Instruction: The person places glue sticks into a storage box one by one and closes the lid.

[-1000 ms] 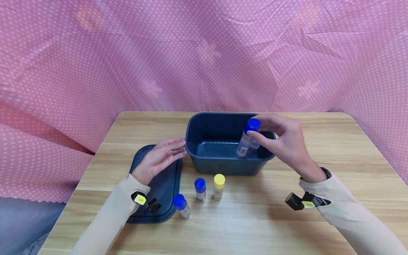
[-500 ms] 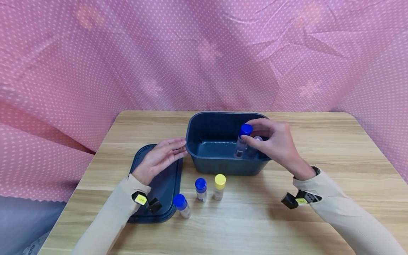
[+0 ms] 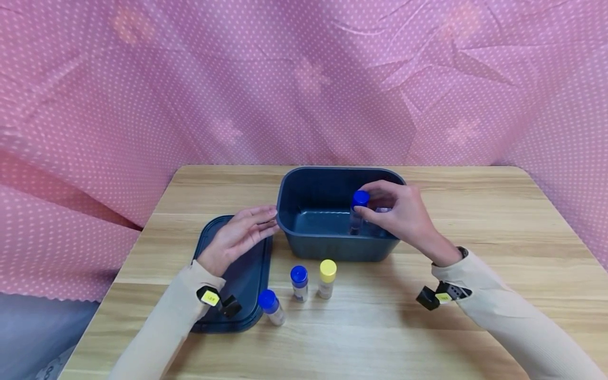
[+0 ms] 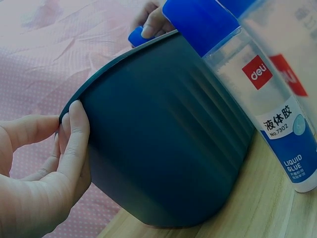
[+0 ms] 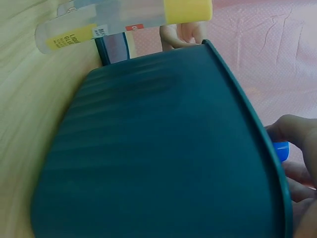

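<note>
My right hand (image 3: pixel 404 214) pinches the blue cap of a clear glue bottle (image 3: pixel 356 221), which stands upright inside the dark blue box (image 3: pixel 342 248). Part of another clear bottle (image 3: pixel 382 210) shows behind the fingers. The fingertips of my left hand (image 3: pixel 239 237) touch the outside of the box at its left rim, with the fingers nearly straight; the left wrist view shows this hand (image 4: pixel 47 168) against the box wall (image 4: pixel 158 139). In the right wrist view, a blue cap (image 5: pixel 281 150) shows between the fingers of my right hand (image 5: pixel 299 163), beyond the rim.
In front of the box stand a yellow-capped bottle (image 3: pixel 326 278) and a blue-capped one (image 3: pixel 300 283). Another blue-capped bottle (image 3: pixel 272 307) leans at the right edge of the dark lid (image 3: pixel 244 285), which lies left of the box. A pink dotted cloth (image 3: pixel 304 84) hangs behind the table.
My right hand has moved left and a little lower inside the box with the blue-capped bottle, which has gone from tilted to upright. My left hand has stayed at the rim.
</note>
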The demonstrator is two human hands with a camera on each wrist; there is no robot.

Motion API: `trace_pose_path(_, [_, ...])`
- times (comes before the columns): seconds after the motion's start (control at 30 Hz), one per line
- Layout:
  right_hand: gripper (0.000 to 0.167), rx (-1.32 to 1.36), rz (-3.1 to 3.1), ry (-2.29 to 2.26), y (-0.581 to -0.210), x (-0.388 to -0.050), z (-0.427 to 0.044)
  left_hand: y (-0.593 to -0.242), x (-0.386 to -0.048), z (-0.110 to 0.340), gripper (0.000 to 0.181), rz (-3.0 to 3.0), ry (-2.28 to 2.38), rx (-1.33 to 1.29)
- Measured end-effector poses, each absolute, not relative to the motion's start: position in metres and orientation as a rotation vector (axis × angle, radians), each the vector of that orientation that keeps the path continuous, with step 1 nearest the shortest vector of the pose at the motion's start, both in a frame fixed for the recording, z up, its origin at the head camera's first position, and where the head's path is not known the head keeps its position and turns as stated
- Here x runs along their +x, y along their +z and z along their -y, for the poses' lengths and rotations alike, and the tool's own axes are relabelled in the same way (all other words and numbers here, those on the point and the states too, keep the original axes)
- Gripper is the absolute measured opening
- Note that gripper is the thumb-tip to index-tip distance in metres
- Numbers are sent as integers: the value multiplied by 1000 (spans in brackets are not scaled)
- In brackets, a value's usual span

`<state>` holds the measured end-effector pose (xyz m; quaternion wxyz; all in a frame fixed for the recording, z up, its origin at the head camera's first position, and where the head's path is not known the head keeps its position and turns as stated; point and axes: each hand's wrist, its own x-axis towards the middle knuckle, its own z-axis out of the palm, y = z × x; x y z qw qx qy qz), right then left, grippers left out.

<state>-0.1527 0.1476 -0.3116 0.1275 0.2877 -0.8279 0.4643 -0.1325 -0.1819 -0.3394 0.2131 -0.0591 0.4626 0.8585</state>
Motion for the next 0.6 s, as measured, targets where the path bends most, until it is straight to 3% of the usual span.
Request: trace_pose_path(0.6, [31, 960, 2517, 1171, -317, -161, -143, -340, -135, 182, 17, -1250, 2388, -138])
